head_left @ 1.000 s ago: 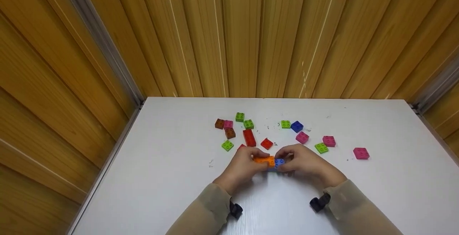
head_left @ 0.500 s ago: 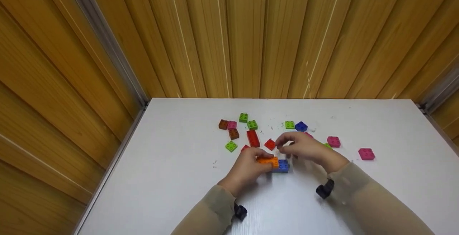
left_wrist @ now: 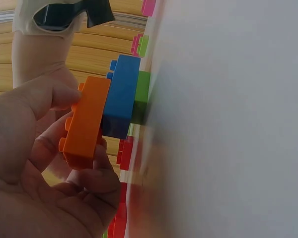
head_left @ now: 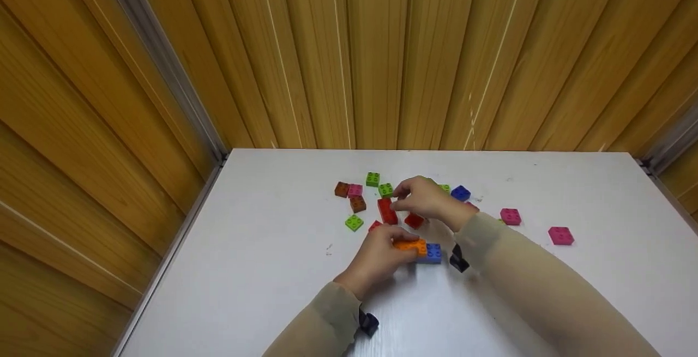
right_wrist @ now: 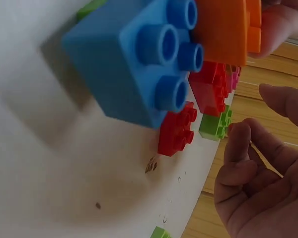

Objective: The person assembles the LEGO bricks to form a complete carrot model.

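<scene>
My left hand (head_left: 379, 259) grips a small stack of toy building bricks. On top is an orange brick (left_wrist: 89, 121), pinched between thumb and fingers. A longer blue brick (left_wrist: 121, 96) sits under it and sticks out to the right, and a green brick (left_wrist: 141, 96) lies beneath the blue one. My right hand (head_left: 428, 199) hovers by the long red brick (head_left: 387, 212), with thumb and fingers apart and nothing between them in the right wrist view. Just below that hand, a small red brick (head_left: 414, 221) lies on the table.
Loose bricks lie about the white table (head_left: 245, 270): brown bricks (head_left: 357, 204), a lime brick (head_left: 354, 223), a dark blue brick (head_left: 461, 193) and pink bricks (head_left: 560, 235) at right. A wood-patterned wall (head_left: 371, 57) rises behind the table's far edge.
My right hand has left the blue brick of the stack and moved forward and left to the long red brick. My left hand keeps its grip on the stack.
</scene>
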The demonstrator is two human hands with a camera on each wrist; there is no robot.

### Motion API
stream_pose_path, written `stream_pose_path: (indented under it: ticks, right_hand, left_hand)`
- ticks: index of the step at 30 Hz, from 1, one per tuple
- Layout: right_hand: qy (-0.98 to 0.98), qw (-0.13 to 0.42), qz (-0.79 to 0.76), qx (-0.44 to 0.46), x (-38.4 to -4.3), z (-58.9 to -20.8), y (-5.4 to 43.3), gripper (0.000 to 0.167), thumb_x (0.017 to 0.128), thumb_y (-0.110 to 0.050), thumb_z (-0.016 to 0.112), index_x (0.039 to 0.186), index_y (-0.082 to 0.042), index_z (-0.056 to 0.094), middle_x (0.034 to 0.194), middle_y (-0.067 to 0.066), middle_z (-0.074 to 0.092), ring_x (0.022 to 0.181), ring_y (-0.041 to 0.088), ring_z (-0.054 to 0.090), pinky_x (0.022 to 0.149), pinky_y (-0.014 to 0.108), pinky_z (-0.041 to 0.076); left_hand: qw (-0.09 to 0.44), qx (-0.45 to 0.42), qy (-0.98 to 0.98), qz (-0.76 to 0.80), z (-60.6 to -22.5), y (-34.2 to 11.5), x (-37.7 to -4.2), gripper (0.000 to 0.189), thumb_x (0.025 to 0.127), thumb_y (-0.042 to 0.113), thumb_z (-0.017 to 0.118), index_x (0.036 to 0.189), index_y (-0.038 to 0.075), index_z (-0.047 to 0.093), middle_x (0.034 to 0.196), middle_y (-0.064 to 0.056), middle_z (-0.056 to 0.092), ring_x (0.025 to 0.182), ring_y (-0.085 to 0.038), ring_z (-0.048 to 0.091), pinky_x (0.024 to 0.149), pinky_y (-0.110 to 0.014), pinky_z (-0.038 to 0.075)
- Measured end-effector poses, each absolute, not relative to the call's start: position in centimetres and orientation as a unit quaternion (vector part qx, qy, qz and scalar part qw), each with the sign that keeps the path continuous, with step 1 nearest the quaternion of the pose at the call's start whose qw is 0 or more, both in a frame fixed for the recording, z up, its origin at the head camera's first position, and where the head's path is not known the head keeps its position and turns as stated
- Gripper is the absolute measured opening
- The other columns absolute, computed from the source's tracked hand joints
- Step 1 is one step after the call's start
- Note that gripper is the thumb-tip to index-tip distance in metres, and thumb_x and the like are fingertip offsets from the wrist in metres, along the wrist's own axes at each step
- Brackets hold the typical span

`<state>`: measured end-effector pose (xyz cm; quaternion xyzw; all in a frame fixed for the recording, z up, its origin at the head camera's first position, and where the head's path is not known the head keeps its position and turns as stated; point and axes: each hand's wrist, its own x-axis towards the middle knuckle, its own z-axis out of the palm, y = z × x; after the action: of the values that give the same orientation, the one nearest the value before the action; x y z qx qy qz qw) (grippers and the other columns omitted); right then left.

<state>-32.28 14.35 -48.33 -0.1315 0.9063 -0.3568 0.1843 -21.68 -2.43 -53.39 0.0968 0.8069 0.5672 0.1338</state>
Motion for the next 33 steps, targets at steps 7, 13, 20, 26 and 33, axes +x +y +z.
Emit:
stream_pose_path:
  ticks: [7,13,20,26,33]
  right_hand:
    - [0.930,0.191,-0.306,-0.074,-32.5,-48.5,12.0,0.045,0.101,-0.036,0.084,0.132,-0.005,0.077,0.132,0.015,0.078,0.109,0.029,0.069,0.107,0.050,0.065]
    - [0.941,0.197,-0.271,-0.045,-32.3,-49.0,11.0,0.052,0.096,-0.044,0.088,0.124,-0.002,0.076,0.116,0.013,0.077,0.099,0.028,0.067,0.095,0.044,0.064]
    - [0.939,0.188,-0.285,-0.041,-32.4,-49.1,10.9,0.035,0.094,-0.035,0.088,0.107,-0.004,0.077,0.097,0.008,0.072,0.085,0.023,0.062,0.073,0.033,0.057]
    - [0.925,0.178,-0.333,-0.051,-32.3,-48.1,12.3,0.038,0.099,-0.034,0.084,0.121,-0.003,0.079,0.116,0.013,0.079,0.097,0.025,0.070,0.091,0.039,0.068]
    - [0.910,0.165,-0.373,-0.075,-31.2,-47.0,15.0,0.034,0.102,-0.034,0.080,0.122,-0.007,0.077,0.130,0.016,0.077,0.106,0.027,0.069,0.092,0.035,0.067]
  left_hand:
    - [0.127,0.118,0.806,0.566,-53.6,-2.4,-21.7,0.021,0.098,0.015,0.084,0.118,0.018,0.089,0.113,0.007,0.083,0.103,-0.010,0.069,0.099,-0.029,0.064]
    - [0.128,0.120,0.812,0.557,-53.7,-2.5,-21.7,0.019,0.097,0.018,0.086,0.116,0.021,0.090,0.112,0.011,0.082,0.103,-0.010,0.066,0.095,-0.027,0.062]
    - [0.128,0.113,0.813,0.556,-53.5,-2.4,-21.8,0.021,0.097,0.022,0.088,0.118,0.023,0.090,0.117,0.011,0.081,0.109,-0.011,0.064,0.097,-0.030,0.059]
    - [0.133,0.099,0.814,0.556,-53.2,-2.4,-21.7,0.024,0.097,0.020,0.086,0.122,0.020,0.089,0.126,0.005,0.078,0.117,-0.014,0.065,0.110,-0.038,0.062]
    - [0.141,0.083,0.813,0.558,-53.1,-2.5,-21.5,0.025,0.097,0.018,0.087,0.122,0.019,0.089,0.126,0.000,0.073,0.119,-0.018,0.063,0.111,-0.041,0.061]
